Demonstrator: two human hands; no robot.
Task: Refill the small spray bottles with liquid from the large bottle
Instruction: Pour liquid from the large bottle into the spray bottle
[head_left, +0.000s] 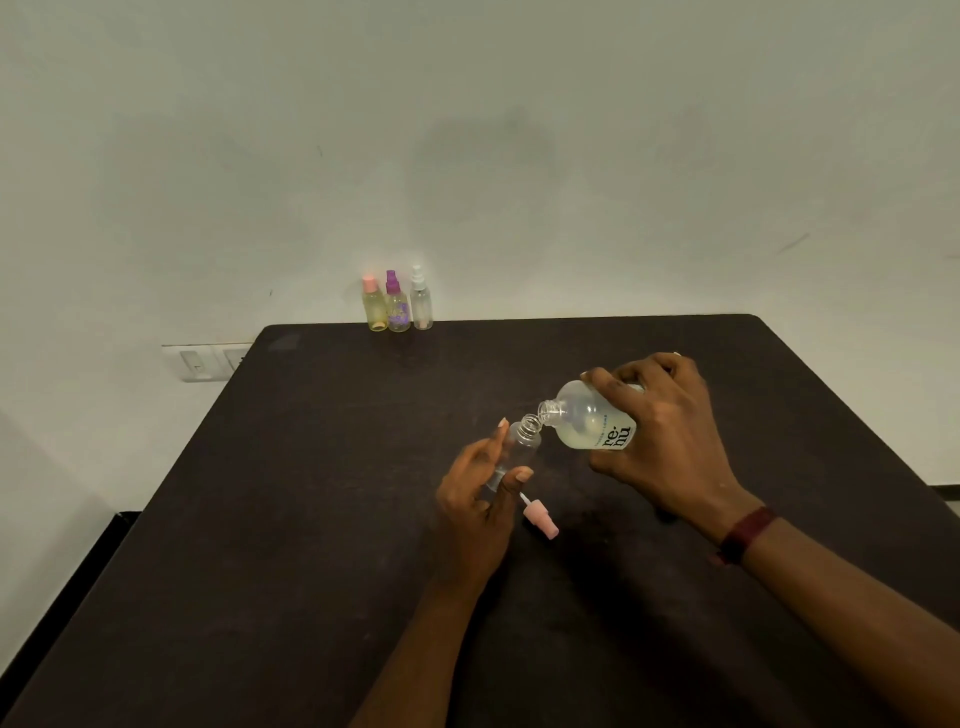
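Note:
My left hand (478, 499) grips a small clear spray bottle (519, 447) with its cap off, tilted with the open neck up and to the right. My right hand (660, 441) holds the large clear bottle (587, 421), tipped to the left so its open mouth meets the small bottle's neck; pale yellowish liquid lies in its lower side. The pink spray cap (540, 517) with its tube lies on the table just right of my left hand.
Three small spray bottles stand at the dark table's (311, 519) far edge against the wall: pink-capped (374, 306), purple-capped (397, 304) and white-capped (421, 301). A wall socket (202, 361) sits left of the table.

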